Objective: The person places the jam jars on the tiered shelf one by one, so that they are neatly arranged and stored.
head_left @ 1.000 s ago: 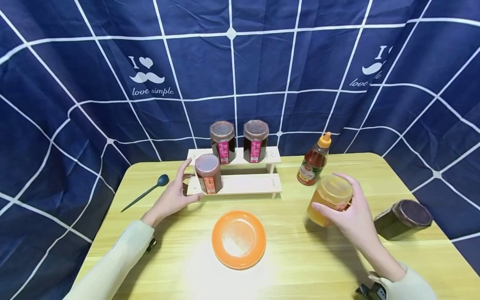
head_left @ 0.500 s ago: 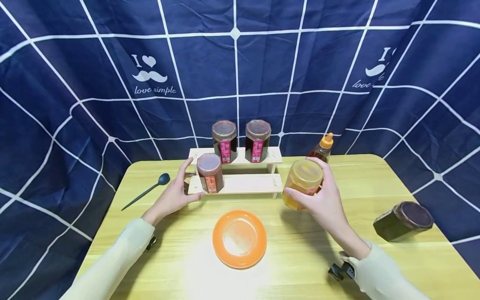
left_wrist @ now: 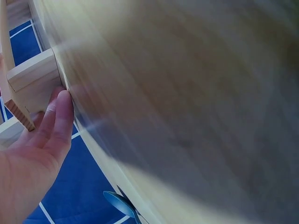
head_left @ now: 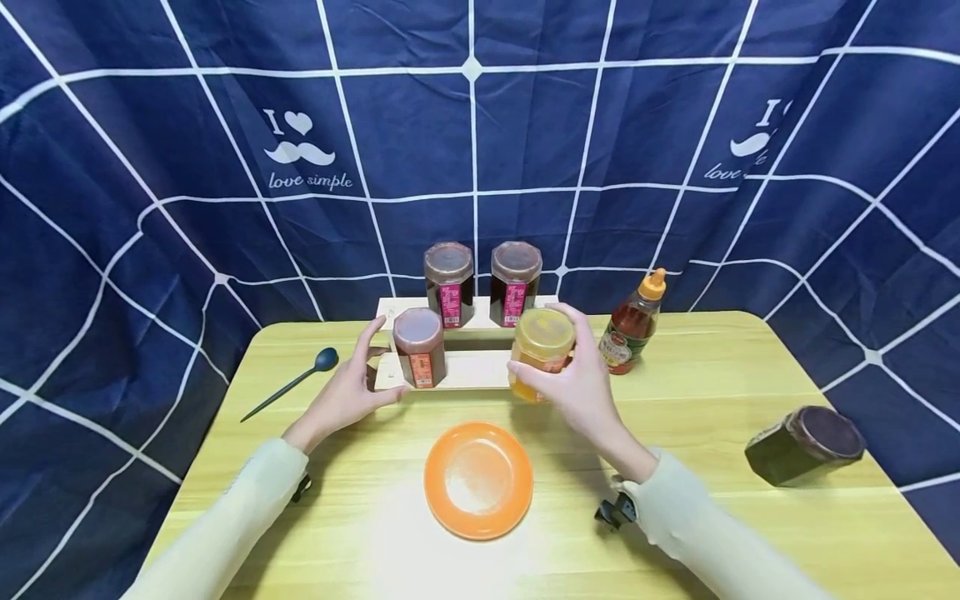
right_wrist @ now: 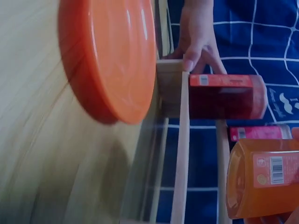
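My right hand [head_left: 585, 392] grips a jar of amber honey [head_left: 542, 354] with a yellowish lid, above the right part of the lower shelf. In the right wrist view the honey jar's [right_wrist: 252, 184] base is apart from the shelf board. My left hand [head_left: 343, 402] holds the left end of a two-step wooden rack [head_left: 476, 368], thumb at the front edge. Fingers [left_wrist: 63, 114] touch the rack's side in the left wrist view. A reddish-brown jar [head_left: 420, 354] stands on the lower step's left. Two dark jars [head_left: 450, 292] with pink labels stand on the upper step.
An orange plate [head_left: 480, 483] lies in front of the rack. Right of the rack stands a sauce bottle [head_left: 630, 329] with a yellow cap. A dark jar [head_left: 798, 450] stands at the far right. A dark spoon [head_left: 296, 382] lies left of the left hand.
My right hand has carried the honey jar leftward from beside the sauce bottle to the rack's right side. The left hand has stayed on the rack's end.
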A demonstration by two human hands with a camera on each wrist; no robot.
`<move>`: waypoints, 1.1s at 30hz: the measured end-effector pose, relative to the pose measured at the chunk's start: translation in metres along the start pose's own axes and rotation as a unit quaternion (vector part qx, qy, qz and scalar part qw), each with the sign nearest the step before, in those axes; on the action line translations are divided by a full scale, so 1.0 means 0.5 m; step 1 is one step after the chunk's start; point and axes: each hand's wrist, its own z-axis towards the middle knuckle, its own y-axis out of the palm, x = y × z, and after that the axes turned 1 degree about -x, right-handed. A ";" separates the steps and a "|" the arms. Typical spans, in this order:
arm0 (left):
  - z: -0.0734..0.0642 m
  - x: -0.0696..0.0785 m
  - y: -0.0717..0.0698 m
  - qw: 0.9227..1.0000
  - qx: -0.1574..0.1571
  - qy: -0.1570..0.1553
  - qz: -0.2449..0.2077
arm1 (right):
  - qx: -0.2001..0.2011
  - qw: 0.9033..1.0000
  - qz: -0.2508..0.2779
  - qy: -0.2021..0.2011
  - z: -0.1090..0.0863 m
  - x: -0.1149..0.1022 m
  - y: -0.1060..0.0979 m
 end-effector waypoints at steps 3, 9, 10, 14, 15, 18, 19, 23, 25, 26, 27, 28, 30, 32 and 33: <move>-0.001 0.001 -0.003 1.000 0.000 -0.005 0.000 | 0.001 1.000 -0.006 -0.001 0.005 0.004 0.028; 0.000 0.001 -0.002 1.000 0.000 -0.004 -0.001 | 0.002 1.000 -0.017 -0.004 0.013 0.012 0.072; 0.000 0.002 -0.002 1.000 0.000 -0.004 -0.002 | 0.001 1.000 -0.017 -0.004 0.015 0.013 0.078; -0.001 0.003 -0.002 1.000 0.001 -0.008 0.001 | 0.001 1.000 -0.023 -0.001 0.021 0.013 0.102; -0.002 0.004 -0.002 1.000 0.002 -0.010 0.001 | 0.001 1.000 -0.027 0.001 0.022 0.013 0.107; -0.003 0.004 -0.001 1.000 0.002 -0.011 0.001 | 0.001 0.999 -0.035 0.005 0.025 0.015 0.121; -0.003 0.004 -0.001 1.000 0.002 -0.011 0.000 | 0.002 0.999 -0.037 0.006 0.026 0.016 0.124; -0.001 0.003 0.001 1.000 0.001 -0.010 -0.005 | 0.007 0.999 -0.038 -0.002 0.032 0.023 0.136; 0.000 0.002 0.002 1.000 0.003 -0.008 -0.006 | 0.011 0.999 -0.039 -0.009 0.035 0.025 0.141; 0.000 0.001 0.002 1.000 0.003 -0.006 -0.005 | 0.012 0.999 -0.039 -0.012 0.037 0.026 0.144; 0.000 0.000 0.002 1.000 0.004 -0.005 -0.005 | 0.014 0.999 -0.038 -0.015 0.038 0.027 0.147; -0.001 0.000 0.002 1.000 0.004 -0.003 -0.005 | 0.015 0.999 -0.036 -0.017 0.039 0.028 0.150; -0.002 -0.001 0.001 1.000 0.006 -0.004 -0.003 | 0.016 0.999 -0.031 -0.017 0.042 0.030 0.157; -0.003 -0.002 0.001 1.000 0.008 -0.009 -0.002 | 0.016 0.999 -0.030 -0.016 0.043 0.031 0.164; -0.003 -0.002 0.001 1.000 0.009 -0.010 -0.002 | 0.016 0.999 -0.032 -0.016 0.043 0.032 0.168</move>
